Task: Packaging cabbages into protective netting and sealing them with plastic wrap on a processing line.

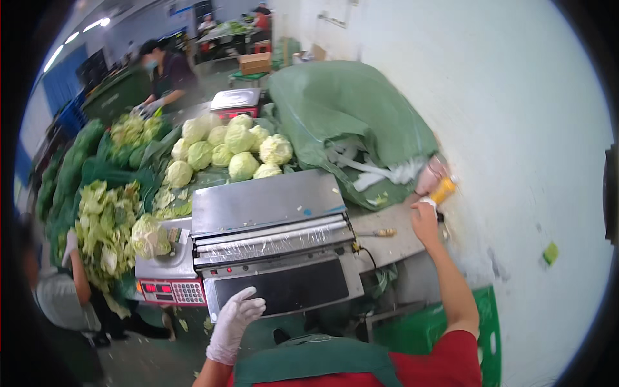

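Observation:
My left hand (235,326), in a thin white glove, holds nothing above the front edge of a film wrapping machine (271,200). Its fingers are slightly curled over the machine's black plate (285,288). Bare and stretched out to the right, my right hand (425,220) has its fingers on a blurred, tilted yellow and white bottle (442,190) beside the wall. Clear film (271,245) lies across the rollers. Left of the machine, a cabbage (151,236) rests on a red and silver scale (169,288) with a lit display.
Cabbages (227,145) are piled behind the machine, beside a large green sack (353,106). A wooden-handled tool (382,233) lies on the table (401,239). Loose leaves (106,227) heap at left near a co-worker (67,295); another person (167,72) works farther back. A green crate (488,319) stands low right.

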